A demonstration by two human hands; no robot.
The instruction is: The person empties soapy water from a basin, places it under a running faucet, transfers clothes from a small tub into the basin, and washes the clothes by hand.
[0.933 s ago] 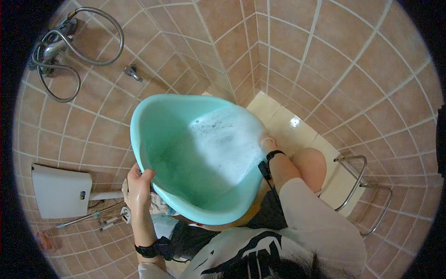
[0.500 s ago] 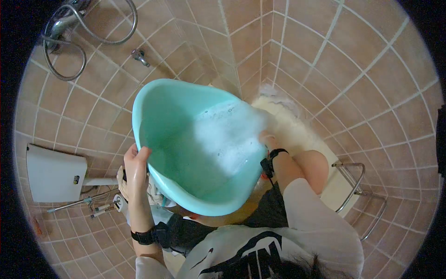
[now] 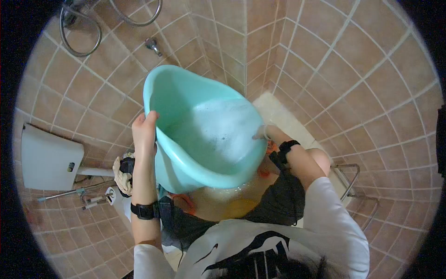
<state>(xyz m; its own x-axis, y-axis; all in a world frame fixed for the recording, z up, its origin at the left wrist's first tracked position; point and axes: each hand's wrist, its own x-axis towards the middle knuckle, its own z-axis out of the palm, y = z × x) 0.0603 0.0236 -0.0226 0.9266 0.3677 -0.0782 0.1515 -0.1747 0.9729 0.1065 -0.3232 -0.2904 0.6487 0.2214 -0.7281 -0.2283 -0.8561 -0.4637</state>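
Note:
A turquoise plastic tub [image 3: 186, 162] is tilted in front of me, with foamy water [image 3: 223, 135] gathered toward its right side. My left hand [image 3: 145, 130] grips the left rim, thumb on the inner side and the other fingers mostly hidden behind the wall. At the right rim, my right hand [image 3: 264, 132] holds the edge, its fingertips reaching inside beside the foam. The tub's underside and what it rests on are hidden.
A pale ledge [image 3: 278, 108] runs along the right wall, with a metal rail [image 3: 355, 173] near it. A tap [image 3: 152, 45] and shower hose [image 3: 95, 44] are on the left wall. Toilet paper [image 3: 110, 195] and bunched cloth [image 3: 123, 176] lie left. Wet floor [image 3: 227, 197] shows below.
The tub's near edge has risen away from my body, showing more floor beneath. My left hand has moved up with the rim. White suds and splash on the right ledge have gone.

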